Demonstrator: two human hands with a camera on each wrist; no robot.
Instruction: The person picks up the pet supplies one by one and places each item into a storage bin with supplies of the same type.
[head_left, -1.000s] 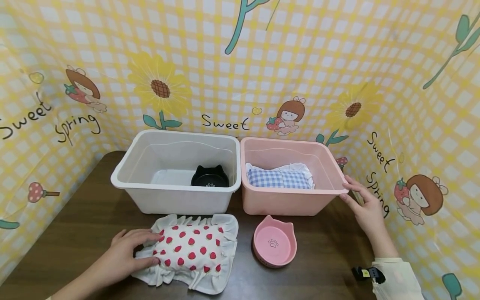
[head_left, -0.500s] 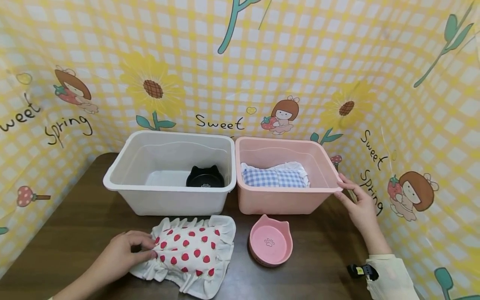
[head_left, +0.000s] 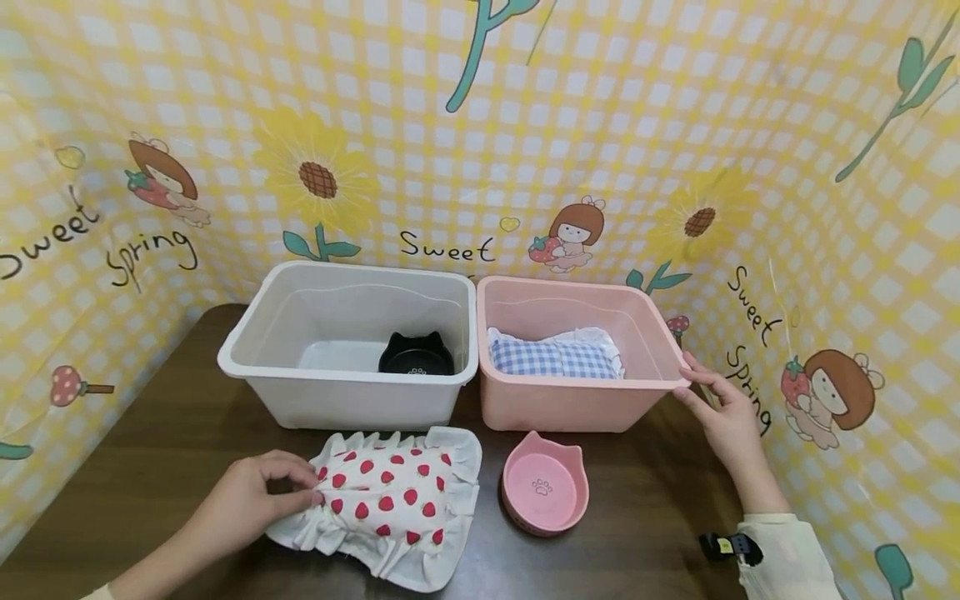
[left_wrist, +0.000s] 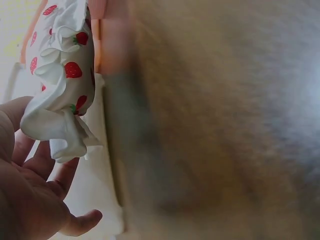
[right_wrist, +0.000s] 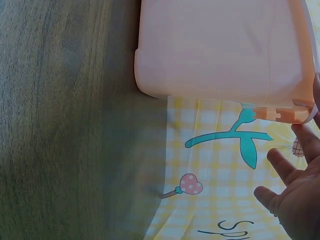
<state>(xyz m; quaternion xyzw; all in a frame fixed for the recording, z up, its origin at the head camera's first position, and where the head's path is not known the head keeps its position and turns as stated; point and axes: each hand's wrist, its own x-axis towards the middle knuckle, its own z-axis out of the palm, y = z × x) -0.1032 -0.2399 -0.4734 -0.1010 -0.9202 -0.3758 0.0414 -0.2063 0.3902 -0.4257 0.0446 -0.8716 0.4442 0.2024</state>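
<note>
My left hand point(head_left: 251, 504) pinches the left side of a white pillow point(head_left: 397, 500) with red strawberries and a ruffled edge. The cloth creases between thumb and fingers, and in the left wrist view the pillow's ruffle point(left_wrist: 70, 135) lies against the hand. My right hand point(head_left: 727, 425) holds the front right corner of a pink plastic bin point(head_left: 570, 407), its thumb and fingers at the rim. Inside this bin lies a blue checked pillow point(head_left: 555, 357) with white frills. To the right of the strawberry pillow sits a pink cat-eared pet bowl point(head_left: 543, 487) with a paw print.
A white plastic bin point(head_left: 352, 402) stands beside the pink one, behind the strawberry pillow. A black cat-eared bowl point(head_left: 416, 353) lies in its right part. The dark wooden table point(head_left: 161, 417) is bordered by a yellow checked cloth point(head_left: 420, 167) at the back and sides.
My left thumb and fingers have drawn together on the strawberry pillow, bunching its cloth. The right hand keeps its place on the bin's corner. The head view shifts slightly and returns.
</note>
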